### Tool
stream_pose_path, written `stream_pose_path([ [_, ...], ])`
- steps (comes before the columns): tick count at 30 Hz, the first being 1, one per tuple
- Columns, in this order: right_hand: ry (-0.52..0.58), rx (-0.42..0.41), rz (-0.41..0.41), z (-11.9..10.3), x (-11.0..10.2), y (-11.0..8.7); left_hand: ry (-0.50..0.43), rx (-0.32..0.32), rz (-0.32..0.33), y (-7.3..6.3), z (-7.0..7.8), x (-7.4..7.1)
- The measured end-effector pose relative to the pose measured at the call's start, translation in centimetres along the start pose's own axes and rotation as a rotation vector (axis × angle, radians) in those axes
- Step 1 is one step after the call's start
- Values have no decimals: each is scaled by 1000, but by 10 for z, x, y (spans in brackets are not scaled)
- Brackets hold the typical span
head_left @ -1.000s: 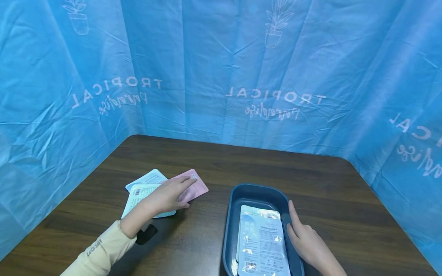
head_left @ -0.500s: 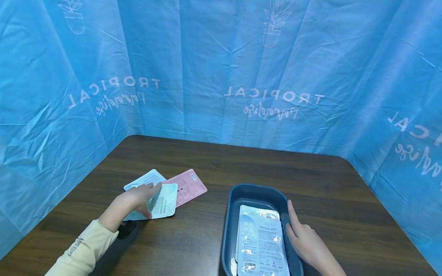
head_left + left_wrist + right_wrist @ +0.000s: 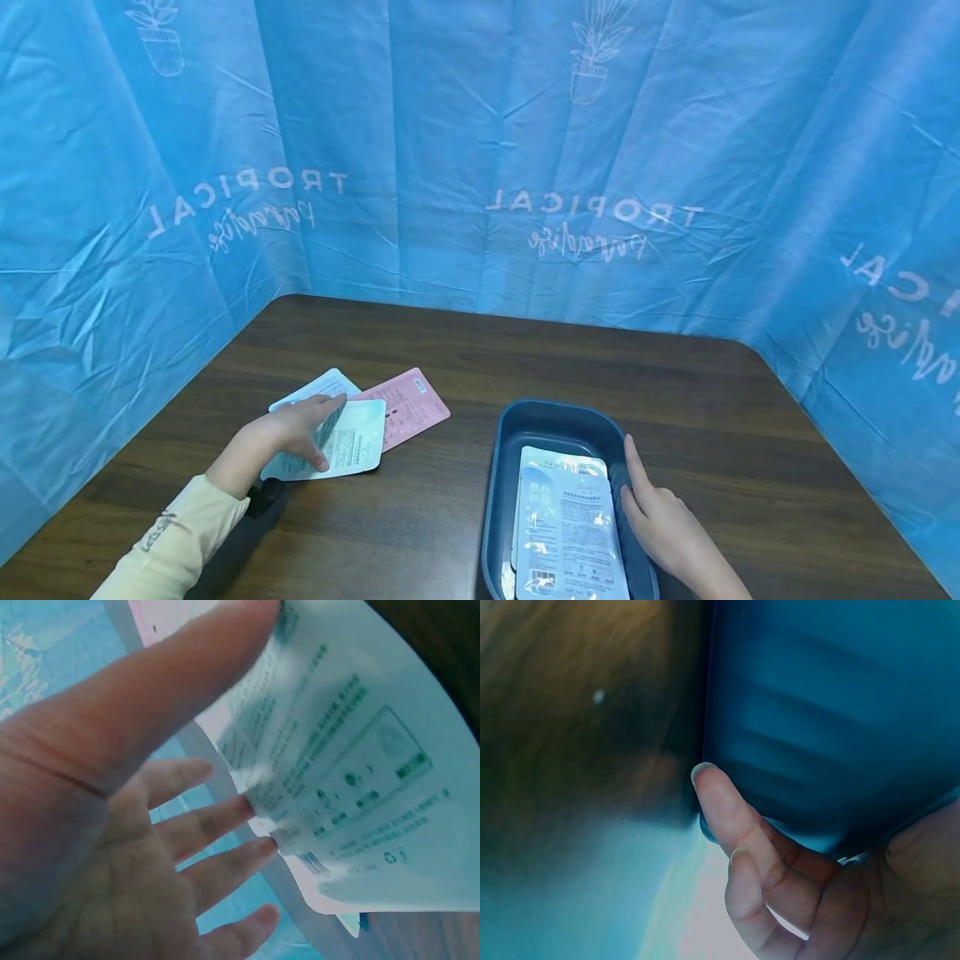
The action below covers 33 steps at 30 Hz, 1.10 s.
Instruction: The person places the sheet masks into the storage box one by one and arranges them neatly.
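Observation:
My left hand [image 3: 288, 429] is over a mint-green sheet mask packet [image 3: 356, 437] on the left of the table. In the left wrist view its thumb [image 3: 150, 697] reaches across the packet, while the spread fingers lie at the far edge. Partly under that packet are a pale blue packet [image 3: 330, 384] and a pink packet [image 3: 412, 406]. On the right, my right hand [image 3: 671, 525] grips the side wall of a dark blue bin [image 3: 566, 421], its thumb at the rim. Fingers [image 3: 727, 802] press the bin's outer side in the right wrist view.
Inside the bin lies a stack of shiny pale blue and white packets [image 3: 573, 533]. Dark wood tabletop [image 3: 465, 358] surrounds everything, with bare wood between the loose packets and the bin. A blue printed curtain [image 3: 450, 125] encloses the back and sides.
My left hand has moved left and nearer, off the pink packet and onto the mint-green packet, then slightly farther left. The right hand and bin stay in place.

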State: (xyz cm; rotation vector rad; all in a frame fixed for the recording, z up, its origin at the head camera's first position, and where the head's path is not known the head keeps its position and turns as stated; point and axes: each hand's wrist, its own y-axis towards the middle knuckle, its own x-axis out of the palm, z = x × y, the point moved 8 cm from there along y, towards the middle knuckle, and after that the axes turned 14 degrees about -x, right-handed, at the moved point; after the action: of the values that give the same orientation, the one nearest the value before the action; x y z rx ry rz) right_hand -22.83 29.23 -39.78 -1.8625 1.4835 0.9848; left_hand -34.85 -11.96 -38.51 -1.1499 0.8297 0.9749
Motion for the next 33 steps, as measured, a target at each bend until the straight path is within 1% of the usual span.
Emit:
stream_pose_path([
  [4, 4, 2, 5, 0, 0, 0, 31, 10, 36, -2, 4, -3],
  [6, 6, 1, 8, 0, 0, 0, 43, 0, 53, -3, 4, -4],
  [10, 1, -5, 12, 0, 0, 0, 21, -35, 75, -3, -2, -3],
  [12, -1, -6, 11, 0, 0, 0, 13, -30, 98, -3, -3, -2],
  [14, 2, -3, 10, 0, 0, -1, 42, -2, 145, -3, -1, -4],
  [19, 8, 6, 9, 1, 0, -1, 154, 80, 294, -6, 6, -8],
  [20, 10, 7, 9, 1, -1, -1, 162, 90, 317, -7, 8, -9],
  [24, 8, 8, 9, 0, -1, -1, 160, 133, 423, -13, 11, -14],
  [28, 11, 9, 6, 0, 0, -1, 151, 186, 558, -22, 14, -20],
  [31, 18, 9, 6, 0, 0, 0, 150, 227, 644, -30, 16, -23],
  [33, 19, 7, 8, 0, 0, 0, 150, 250, 686, -34, 18, -24],
])
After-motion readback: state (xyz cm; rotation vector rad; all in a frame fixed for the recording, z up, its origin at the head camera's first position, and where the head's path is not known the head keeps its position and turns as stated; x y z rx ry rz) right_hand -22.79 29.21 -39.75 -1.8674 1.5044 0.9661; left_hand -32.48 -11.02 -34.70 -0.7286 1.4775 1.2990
